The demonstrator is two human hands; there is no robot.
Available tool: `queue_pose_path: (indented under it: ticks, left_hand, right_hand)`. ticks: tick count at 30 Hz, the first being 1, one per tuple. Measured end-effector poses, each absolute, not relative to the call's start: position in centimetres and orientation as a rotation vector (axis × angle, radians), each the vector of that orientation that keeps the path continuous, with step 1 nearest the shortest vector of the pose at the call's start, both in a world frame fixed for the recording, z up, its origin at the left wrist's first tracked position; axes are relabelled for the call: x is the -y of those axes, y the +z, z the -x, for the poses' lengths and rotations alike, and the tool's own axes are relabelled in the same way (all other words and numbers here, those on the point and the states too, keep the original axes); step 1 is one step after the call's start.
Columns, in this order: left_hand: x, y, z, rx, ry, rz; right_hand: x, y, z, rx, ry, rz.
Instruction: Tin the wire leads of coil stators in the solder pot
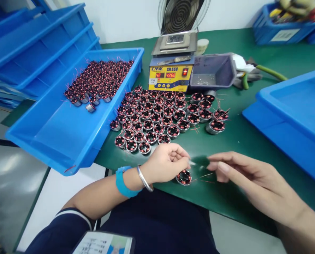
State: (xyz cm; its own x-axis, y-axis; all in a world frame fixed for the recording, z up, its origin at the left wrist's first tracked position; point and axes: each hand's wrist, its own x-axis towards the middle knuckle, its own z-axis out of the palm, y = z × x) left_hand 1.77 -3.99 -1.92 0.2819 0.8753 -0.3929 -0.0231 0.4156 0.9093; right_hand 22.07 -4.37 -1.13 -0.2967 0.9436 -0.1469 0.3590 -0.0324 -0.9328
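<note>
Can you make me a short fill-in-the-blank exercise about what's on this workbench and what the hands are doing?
1. The left hand holds a small round coil part just above the ____ mat.
2. The tilted tray holding a heap of coil parts is ____ in colour.
3. The solder pot behind the rows of coils has a ____ front panel.
4. The left wrist wears a blue band and a ____ bangle.

Missing words: green; blue; yellow; silver

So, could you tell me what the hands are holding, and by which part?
The left hand holds a small wound coil by its top edge; the right hand seems empty.
</note>
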Motion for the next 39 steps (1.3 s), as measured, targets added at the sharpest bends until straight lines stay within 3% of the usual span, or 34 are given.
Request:
queue_pose_path:
  ticks: [15,26,35,39]
  left_hand:
    - [2.1,-1.1,-2.3,-1.035,0.469,-1.12]
    - [1.7,-0.9,-2.2,-0.865,0.243,-1.039]
    - [1.8,-1.1,-2.1,-0.864,0.283,-1.071]
    - [1.7,-1.1,-2.0,-0.832,0.257,-1.087]
  right_hand:
    - [4.8,-1.5,-22.2,1.934,1.31,1.339]
    - [5.0,-0.8,-21.0,2.031,1.028,1.187]
    - [5.9,-0.9,-23.1,2.069,1.315,1.144]
    - [6.0,-1.2,-22.5,2.134,1.172,1.062]
